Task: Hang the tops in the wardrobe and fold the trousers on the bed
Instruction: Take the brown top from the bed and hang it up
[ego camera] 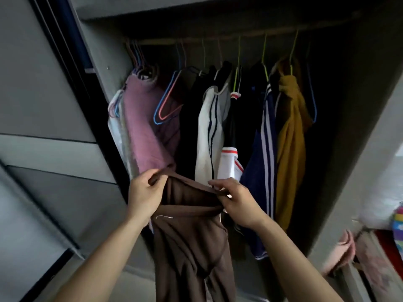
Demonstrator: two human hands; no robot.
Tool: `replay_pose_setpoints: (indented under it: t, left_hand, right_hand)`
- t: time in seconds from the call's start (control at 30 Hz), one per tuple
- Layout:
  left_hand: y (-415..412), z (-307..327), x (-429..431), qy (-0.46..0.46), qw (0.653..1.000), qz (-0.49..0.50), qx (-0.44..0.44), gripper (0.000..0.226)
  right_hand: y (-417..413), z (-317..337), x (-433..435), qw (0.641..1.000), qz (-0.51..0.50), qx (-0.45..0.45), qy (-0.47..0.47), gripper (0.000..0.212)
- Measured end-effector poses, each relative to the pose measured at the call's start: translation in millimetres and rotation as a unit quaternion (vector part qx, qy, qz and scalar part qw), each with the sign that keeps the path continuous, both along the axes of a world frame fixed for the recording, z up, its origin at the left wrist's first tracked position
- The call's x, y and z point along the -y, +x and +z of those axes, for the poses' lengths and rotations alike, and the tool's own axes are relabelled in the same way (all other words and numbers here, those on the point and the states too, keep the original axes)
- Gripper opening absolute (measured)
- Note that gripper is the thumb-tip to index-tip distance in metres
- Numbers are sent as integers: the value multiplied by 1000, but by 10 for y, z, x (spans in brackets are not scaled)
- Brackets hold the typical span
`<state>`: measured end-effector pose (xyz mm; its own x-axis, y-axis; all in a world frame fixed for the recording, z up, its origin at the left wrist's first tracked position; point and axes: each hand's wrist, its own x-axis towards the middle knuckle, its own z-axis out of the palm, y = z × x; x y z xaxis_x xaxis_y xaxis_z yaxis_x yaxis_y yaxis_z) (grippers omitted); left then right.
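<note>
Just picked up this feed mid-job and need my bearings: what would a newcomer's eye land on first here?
First the brown garment, low in the centre, held by its top edge between the left hand and the right hand before the open wardrobe. Behind it hang a pink top at the left and a mustard top at the right, with bare hangers beside the pink one.
</note>
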<state>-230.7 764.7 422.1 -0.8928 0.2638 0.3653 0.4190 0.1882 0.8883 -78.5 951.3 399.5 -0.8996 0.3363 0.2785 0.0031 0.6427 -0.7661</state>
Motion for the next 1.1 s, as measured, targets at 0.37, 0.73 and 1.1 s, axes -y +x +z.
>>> replay_pose_setpoints:
  t: [0.37, 0.73, 1.1]
  left_hand:
    - [-1370, 443, -275, 115, 990, 76, 11, 18]
    - [-2607, 251, -518, 95, 991, -75, 49, 20]
    - [-3110, 47, -437, 84, 976, -180, 94, 17]
  right_hand:
    - [-1930, 977, -129, 922, 64, -131, -359, 47]
    - [-3351, 1329, -44, 950, -177, -125, -227, 93]
    - [-3773, 1254, 248, 935, -346, -69, -24, 17]
